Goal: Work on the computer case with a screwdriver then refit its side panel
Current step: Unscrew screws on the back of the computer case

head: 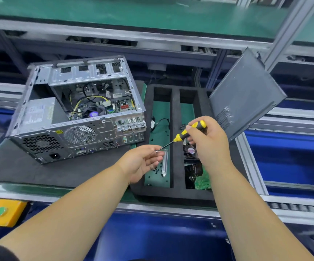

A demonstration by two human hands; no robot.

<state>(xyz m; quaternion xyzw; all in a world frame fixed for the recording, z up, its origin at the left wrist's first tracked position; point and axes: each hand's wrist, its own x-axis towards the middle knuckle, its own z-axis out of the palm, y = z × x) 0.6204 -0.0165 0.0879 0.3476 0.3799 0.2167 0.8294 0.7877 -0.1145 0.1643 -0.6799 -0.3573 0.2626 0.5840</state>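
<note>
The open computer case (80,113) lies on its side on a dark mat at the left, its board and cables exposed. Its dark side panel (246,97) leans upright at the right, behind the foam tray. My right hand (209,140) grips a yellow-and-black screwdriver (186,133) by the handle, with the shaft pointing down-left. My left hand (143,161) pinches a small screw (157,151) at the screwdriver's tip. Both hands hover over the tray, to the right of the case.
A black foam tray (175,140) with green-floored compartments holds loose black screws, a metal slot cover (164,162), a cable, a small fan and a green circuit board (202,180). A yellow box with a green button (3,211) sits front left. Metal frame rails run behind.
</note>
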